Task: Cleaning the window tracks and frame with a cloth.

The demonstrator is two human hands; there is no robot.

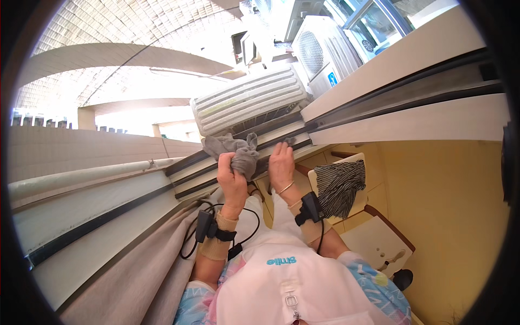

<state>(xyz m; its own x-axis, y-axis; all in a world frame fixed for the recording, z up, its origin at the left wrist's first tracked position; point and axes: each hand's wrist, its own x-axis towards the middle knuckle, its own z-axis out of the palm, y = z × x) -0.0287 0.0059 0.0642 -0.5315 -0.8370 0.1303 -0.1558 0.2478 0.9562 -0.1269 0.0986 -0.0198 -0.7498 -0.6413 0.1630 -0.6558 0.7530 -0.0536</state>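
A bunched grey ribbed cloth [243, 156] is gripped in my left hand [232, 178], just above the sliding-window tracks. Part of it flops over toward the outer side of the sill. My right hand [281, 166] reaches down to the window track [298, 132], its fingers close together. A small bit of grey cloth [289, 141] shows at those fingertips; whether it joins the larger cloth cannot be seen. The sill [211, 172] has several dark grooves between pale ridges.
Outside the window, an air-conditioner unit [250, 101] stands close to the sill, with another outdoor unit [325, 53] beyond. A chair [313, 176] bearing a striped cloth [341, 187] is at right, near a second chair [378, 243]. A grey curtain [150, 276] hangs at left.
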